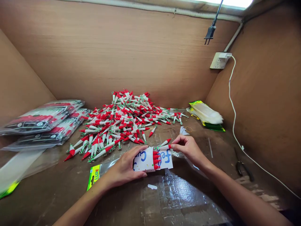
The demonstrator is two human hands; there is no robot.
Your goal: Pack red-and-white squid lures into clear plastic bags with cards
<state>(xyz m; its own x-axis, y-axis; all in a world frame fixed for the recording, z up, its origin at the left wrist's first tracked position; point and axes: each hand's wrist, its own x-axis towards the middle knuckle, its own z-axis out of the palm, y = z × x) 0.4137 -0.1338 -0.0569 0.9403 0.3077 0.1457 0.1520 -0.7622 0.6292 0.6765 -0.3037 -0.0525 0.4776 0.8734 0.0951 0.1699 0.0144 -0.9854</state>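
The lure [166,147] is sitting pinched in the right hand [187,148], the left hand [128,162] gripping the box [141,161]. Tilted, the lure could be snagging.

We cannot see the left end of the white box [145,161] behind the left hand [128,164]; the view's left edge crops the stacked bags [35,121], its top edge the bright light [231,3].

I count one white lettered box [142,160], one pair of pliers [239,167], one hanging plug [210,32], one wall socket [216,62], one white cable [242,148]; the lures [127,117], easily dozens, defeat my counting.
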